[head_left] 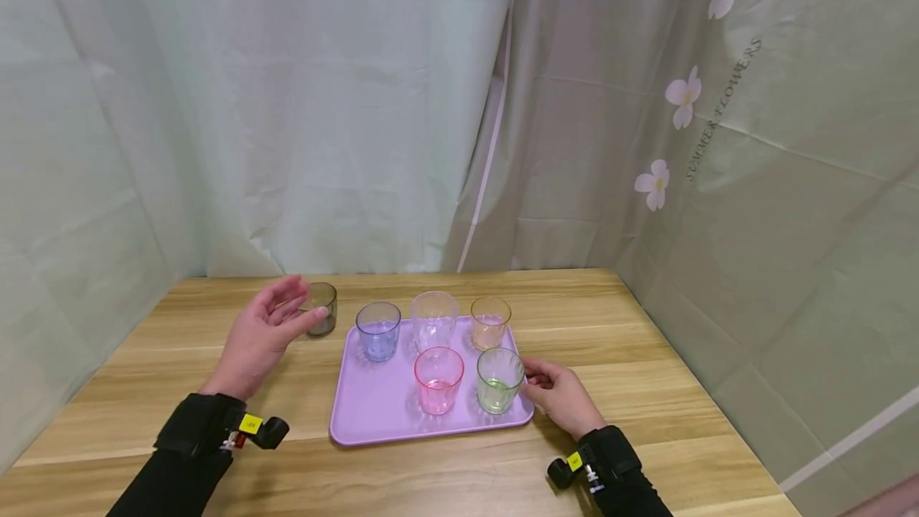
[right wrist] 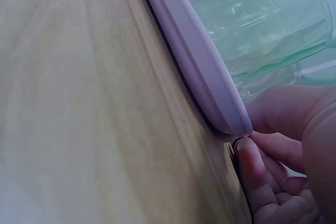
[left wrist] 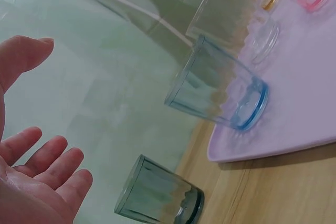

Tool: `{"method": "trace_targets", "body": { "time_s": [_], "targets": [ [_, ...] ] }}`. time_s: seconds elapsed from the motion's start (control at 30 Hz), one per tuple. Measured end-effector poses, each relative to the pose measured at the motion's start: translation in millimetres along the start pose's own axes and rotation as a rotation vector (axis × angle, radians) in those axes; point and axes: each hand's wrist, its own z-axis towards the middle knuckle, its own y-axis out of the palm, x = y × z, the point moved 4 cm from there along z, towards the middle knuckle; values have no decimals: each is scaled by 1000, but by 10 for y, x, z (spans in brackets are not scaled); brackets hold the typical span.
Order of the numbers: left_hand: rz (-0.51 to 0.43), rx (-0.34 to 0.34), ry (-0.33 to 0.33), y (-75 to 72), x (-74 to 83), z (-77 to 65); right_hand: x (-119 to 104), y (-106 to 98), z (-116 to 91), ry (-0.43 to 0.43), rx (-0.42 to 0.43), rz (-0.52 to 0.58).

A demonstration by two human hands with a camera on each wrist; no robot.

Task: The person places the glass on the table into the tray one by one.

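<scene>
A grey tinted glass (head_left: 324,311) stands on the table left of a purple tray (head_left: 373,413). My left hand (head_left: 264,327) is raised beside this glass, its fingers relaxed and holding nothing; in the left wrist view a gap separates hand and glass. My right hand (head_left: 563,397) pinches the tray's right rim, thumb above and fingertips at its underside in the right wrist view. On the tray stand a blue glass (head_left: 379,333), a clear glass (head_left: 434,321), an amber glass (head_left: 491,324), a pink glass (head_left: 439,381) and a green glass (head_left: 498,381), all upright.
The wooden table (head_left: 646,389) extends around the tray. Pale curtains (head_left: 345,118) hang behind it and along both sides, the right one (head_left: 790,222) printed with flowers.
</scene>
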Motion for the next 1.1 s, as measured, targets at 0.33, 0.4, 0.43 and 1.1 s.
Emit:
{"method": "trace_targets", "body": {
  "time_s": [0.33,0.4,0.43,1.1],
  "targets": [
    [35,11,-19,-61,-55,136,-36,-15,-9,-2,-6,1],
    [41,17,-22,-73,-65,173,-39,-16,-10,-8,-10,1],
    [44,21,-22,-80,-69,192,-39,-15,-10,-7,-11,2],
    [56,74,-52,-222,-248,586,-3,-4,-1,-1,-13,20]
  ]
}}
